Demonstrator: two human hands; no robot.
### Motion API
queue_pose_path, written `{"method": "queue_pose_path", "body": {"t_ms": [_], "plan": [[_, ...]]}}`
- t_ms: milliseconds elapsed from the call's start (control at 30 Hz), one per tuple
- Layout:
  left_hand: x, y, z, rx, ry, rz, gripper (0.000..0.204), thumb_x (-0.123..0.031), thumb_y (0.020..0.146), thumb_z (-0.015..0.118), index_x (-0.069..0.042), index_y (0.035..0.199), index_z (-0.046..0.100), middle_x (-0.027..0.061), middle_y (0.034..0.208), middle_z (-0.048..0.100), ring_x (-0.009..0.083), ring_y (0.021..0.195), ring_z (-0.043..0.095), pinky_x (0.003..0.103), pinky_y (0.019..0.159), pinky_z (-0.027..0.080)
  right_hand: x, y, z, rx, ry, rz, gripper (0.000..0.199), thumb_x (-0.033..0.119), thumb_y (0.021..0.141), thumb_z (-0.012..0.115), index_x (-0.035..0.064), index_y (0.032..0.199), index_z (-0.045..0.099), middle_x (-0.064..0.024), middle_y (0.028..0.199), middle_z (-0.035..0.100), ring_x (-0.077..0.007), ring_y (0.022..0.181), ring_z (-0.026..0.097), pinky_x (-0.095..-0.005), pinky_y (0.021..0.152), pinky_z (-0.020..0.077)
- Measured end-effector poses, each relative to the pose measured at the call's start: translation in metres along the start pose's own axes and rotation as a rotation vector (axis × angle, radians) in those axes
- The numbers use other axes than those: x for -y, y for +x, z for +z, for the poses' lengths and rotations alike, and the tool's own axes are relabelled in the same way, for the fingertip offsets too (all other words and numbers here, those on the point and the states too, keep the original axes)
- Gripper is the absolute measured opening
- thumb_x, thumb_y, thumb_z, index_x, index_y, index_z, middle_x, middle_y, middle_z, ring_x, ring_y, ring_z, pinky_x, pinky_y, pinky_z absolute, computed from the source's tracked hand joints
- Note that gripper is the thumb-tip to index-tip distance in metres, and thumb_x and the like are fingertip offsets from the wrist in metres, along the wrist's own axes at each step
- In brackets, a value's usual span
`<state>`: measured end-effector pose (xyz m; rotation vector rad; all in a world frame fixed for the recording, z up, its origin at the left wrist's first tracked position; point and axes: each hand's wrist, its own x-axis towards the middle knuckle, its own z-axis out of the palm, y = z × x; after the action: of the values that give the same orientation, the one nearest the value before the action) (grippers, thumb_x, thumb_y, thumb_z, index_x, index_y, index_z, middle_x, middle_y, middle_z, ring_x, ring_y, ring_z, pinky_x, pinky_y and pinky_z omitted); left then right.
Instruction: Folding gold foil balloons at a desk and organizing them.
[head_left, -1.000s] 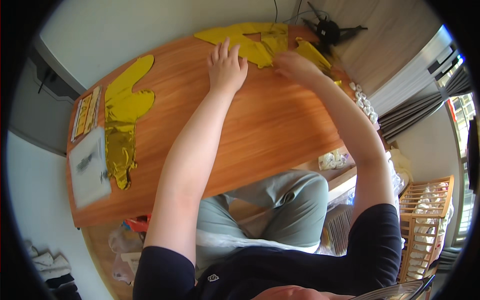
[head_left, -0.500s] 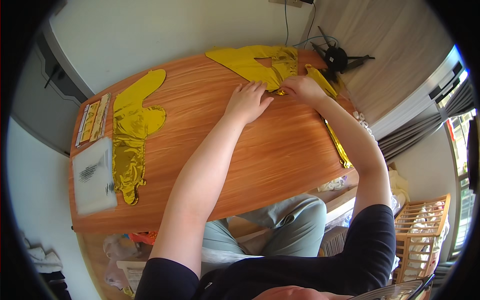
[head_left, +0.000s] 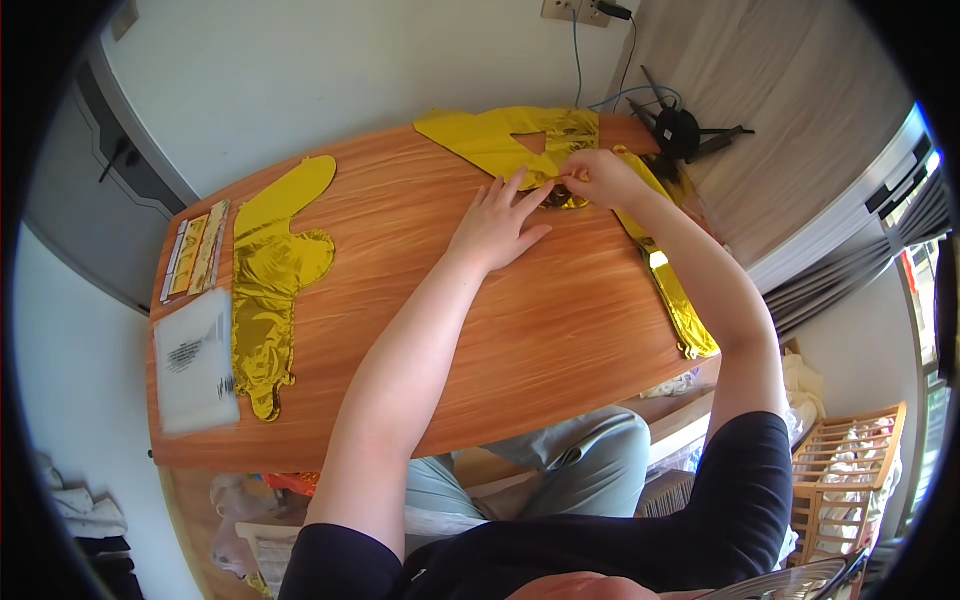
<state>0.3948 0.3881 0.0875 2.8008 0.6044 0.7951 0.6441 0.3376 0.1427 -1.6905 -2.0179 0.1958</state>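
Observation:
A flat gold foil balloon (head_left: 500, 140) with a triangular hole lies at the far side of the wooden table (head_left: 560, 330). My right hand (head_left: 592, 177) pinches its near edge with closed fingers. My left hand (head_left: 497, 222) lies flat on the table right beside that edge, fingers spread, fingertips touching the foil. A long gold foil strip (head_left: 668, 280) runs along the table's right side, under my right forearm.
At the left of the table lie another gold foil balloon (head_left: 268, 280), a clear plastic packet (head_left: 195, 372) and a card of gold strips (head_left: 195, 255). A black stand (head_left: 685, 130) and cables sit on the floor beyond the far right corner. A wooden rack (head_left: 850, 470) stands at the right.
The view has shifted, so the table sits lower in the picture. My left hand has drawn back from the foil to rest beside it, and my right hand has closed on the foil's near edge.

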Motion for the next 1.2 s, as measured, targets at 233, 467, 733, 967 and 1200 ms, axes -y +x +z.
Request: {"method": "queue_pose_path", "body": {"t_ms": [233, 467, 733, 967, 1200], "plan": [[0.007, 0.0, 0.003, 0.052, 0.129, -0.095, 0.052, -0.053, 0.101, 0.054, -0.022, 0.141, 0.062, 0.0179, 0.164, 0.03, 0.0374, 0.153, 0.026, 0.057, 0.123, 0.023, 0.0, 0.005, 0.001, -0.116, -0.283, -0.399, 0.015, 0.016, 0.085, 0.069, 0.005, 0.095, 0.069, -0.0138, 0.085, 0.07, -0.035, 0.081, 0.068, -0.0451, 0.072, 0.0545], [0.004, -0.001, 0.0, 0.098, 0.149, -0.136, 0.053, -0.054, 0.103, 0.048, -0.021, 0.144, 0.06, 0.0178, 0.166, 0.026, 0.0351, 0.156, 0.019, 0.056, 0.125, 0.016, -0.009, 0.058, -0.04, -0.099, -0.286, -0.02, 0.019, 0.022, 0.093, 0.067, 0.0037, 0.1, 0.069, -0.0172, 0.087, 0.071, -0.0382, 0.083, 0.068, -0.0429, 0.074, 0.0539], [-0.001, 0.004, -0.002, 0.202, 0.01, -0.157, 0.056, -0.054, 0.104, 0.045, -0.022, 0.149, 0.053, 0.0197, 0.161, 0.037, 0.0361, 0.153, 0.027, 0.053, 0.125, 0.018, -0.038, 0.153, -0.092, -0.398, -0.377, -0.003, 0.023, 0.028, 0.094, 0.063, 0.0098, 0.105, 0.073, -0.0128, 0.1, 0.074, -0.0365, 0.09, 0.069, -0.0465, 0.078, 0.0553], [0.008, -0.005, 0.004, 0.138, 0.043, -0.16, 0.055, -0.053, 0.104, 0.047, -0.02, 0.147, 0.055, 0.0199, 0.158, 0.042, 0.0372, 0.149, 0.035, 0.054, 0.123, 0.023, -0.036, 0.194, -0.137, -0.698, -0.589, 0.088, 0.029, 0.033, 0.1, 0.056, 0.0134, 0.115, 0.071, -0.0153, 0.111, 0.072, -0.0369, 0.105, 0.067, -0.0479, 0.083, 0.0547], [0.002, 0.005, 0.008, 0.145, 0.051, -0.118, 0.055, -0.054, 0.104, 0.045, -0.021, 0.147, 0.054, 0.0199, 0.158, 0.042, 0.0369, 0.149, 0.035, 0.054, 0.123, 0.024, -0.093, 0.179, -0.251, -0.973, -0.639, 0.25, 0.033, 0.038, 0.1, 0.052, 0.0173, 0.123, 0.066, -0.0171, 0.106, 0.073, -0.0411, 0.1, 0.067, -0.0523, 0.084, 0.0535]]}}
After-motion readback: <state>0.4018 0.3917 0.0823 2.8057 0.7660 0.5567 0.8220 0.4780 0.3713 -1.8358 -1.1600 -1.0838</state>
